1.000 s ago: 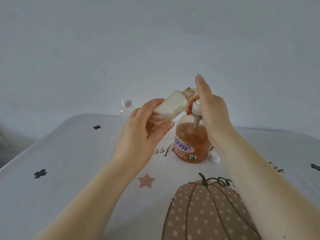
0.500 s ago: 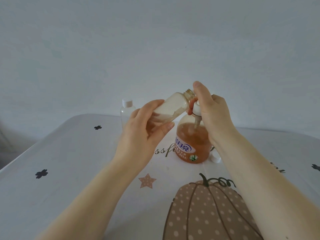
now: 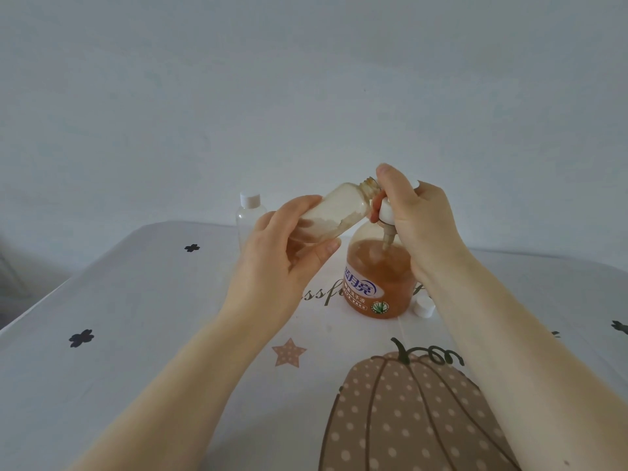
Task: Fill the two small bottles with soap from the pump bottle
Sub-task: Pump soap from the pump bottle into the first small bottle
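Right hand (image 3: pixel 419 220) has dropped, forefinger pushing the pump (image 3: pixel 386 214) lower. Left hand (image 3: pixel 278 256) grips tilted small bottle (image 3: pixel 334 212), open mouth at the nozzle. Pump bottle (image 3: pixel 377 280) on table (image 3: pixel 136 334), loose cap (image 3: pixel 424 306) beside; capped empty bottle (image 3: pixel 250 215) behind.

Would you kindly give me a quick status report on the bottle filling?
Left hand holds tilted small bottle, mouth at pump nozzle. Right hand presses pump bottle head. Second bottle capped, behind. Nothing in the way.
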